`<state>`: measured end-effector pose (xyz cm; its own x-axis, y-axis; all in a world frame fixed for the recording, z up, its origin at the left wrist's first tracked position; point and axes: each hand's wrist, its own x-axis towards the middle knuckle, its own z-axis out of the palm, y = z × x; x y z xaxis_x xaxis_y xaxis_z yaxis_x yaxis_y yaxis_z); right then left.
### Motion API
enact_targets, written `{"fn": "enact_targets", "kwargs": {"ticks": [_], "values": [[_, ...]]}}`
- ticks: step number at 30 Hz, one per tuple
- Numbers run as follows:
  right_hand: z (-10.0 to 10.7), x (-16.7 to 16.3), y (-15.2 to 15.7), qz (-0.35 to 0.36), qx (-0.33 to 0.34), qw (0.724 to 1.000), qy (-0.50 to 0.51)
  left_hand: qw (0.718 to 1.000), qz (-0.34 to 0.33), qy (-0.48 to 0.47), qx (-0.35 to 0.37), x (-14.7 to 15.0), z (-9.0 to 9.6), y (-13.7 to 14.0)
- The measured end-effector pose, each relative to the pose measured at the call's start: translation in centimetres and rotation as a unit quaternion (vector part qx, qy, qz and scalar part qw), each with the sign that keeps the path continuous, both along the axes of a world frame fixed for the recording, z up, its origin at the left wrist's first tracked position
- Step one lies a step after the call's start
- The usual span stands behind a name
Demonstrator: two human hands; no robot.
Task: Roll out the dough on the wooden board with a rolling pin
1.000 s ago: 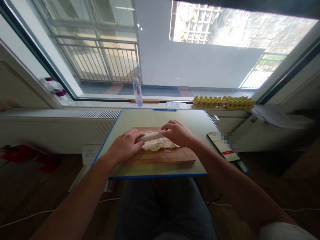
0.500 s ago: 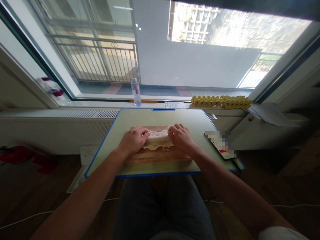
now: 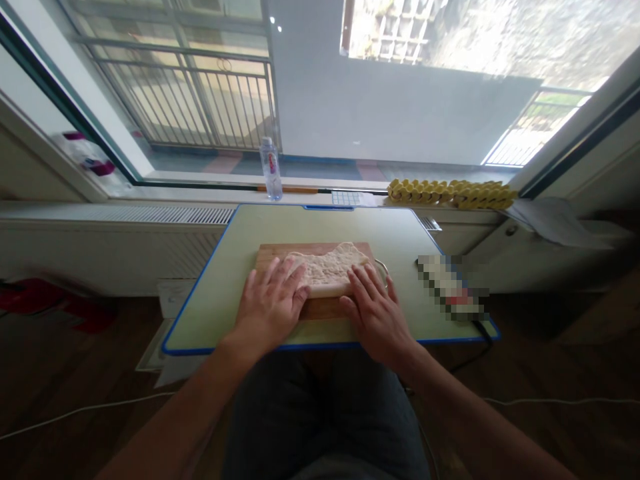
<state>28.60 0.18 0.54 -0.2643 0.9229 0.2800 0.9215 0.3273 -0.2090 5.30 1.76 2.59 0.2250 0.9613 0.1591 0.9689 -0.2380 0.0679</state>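
Observation:
A sheet of pale dough [image 3: 327, 268] lies on a wooden cutting board [image 3: 320, 309], with a smooth, thick roll along its near edge. Whether a rolling pin is inside that roll I cannot tell. My left hand [image 3: 274, 297] rests palm down on the left end of the roll, fingers stretched forward and a little apart. On the right end lies my right hand [image 3: 375, 303], also flat, its fingertips reaching onto the dough. A metal handle [image 3: 382, 267] of the board shows past my right fingers.
The board sits on a pale green folding table [image 3: 210, 293] with a blue rim. A blurred-out device [image 3: 453, 290] with a dark cable lies at its right. On the windowsill behind are a clear bottle [image 3: 271, 172] and yellow egg trays [image 3: 450, 193].
Both hands have come nearer to me with the roll, from bent, gripping fingers to flat ones. More dough now shows behind the roll, and none in front. The view has tipped slightly downward.

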Motion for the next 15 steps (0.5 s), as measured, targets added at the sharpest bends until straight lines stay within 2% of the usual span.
{"fn": "enact_targets", "kwargs": {"ticks": [3,8,10,12,15], "values": [[0.2,-0.7,1.1,-0.026,-0.009,1.000,-0.014,1.000,0.006,0.010,0.005,0.0,0.0,1.2],[2.1,-2.3,8.2,-0.077,-0.072,0.993,-0.044,0.996,0.042,0.001,-0.072,-0.1,1.2,8.6],[2.7,-2.7,9.4,-0.080,-0.091,0.991,-0.054,0.995,0.045,0.000,-0.095,-0.1,1.6,10.1],[2.7,-2.7,8.4,-0.081,-0.086,0.991,-0.056,0.995,0.043,0.004,-0.094,-0.1,1.5,9.2],[1.7,-2.2,3.7,-0.077,-0.050,0.994,-0.051,0.999,0.027,0.015,-0.031,0.0,0.9,4.5]]}}
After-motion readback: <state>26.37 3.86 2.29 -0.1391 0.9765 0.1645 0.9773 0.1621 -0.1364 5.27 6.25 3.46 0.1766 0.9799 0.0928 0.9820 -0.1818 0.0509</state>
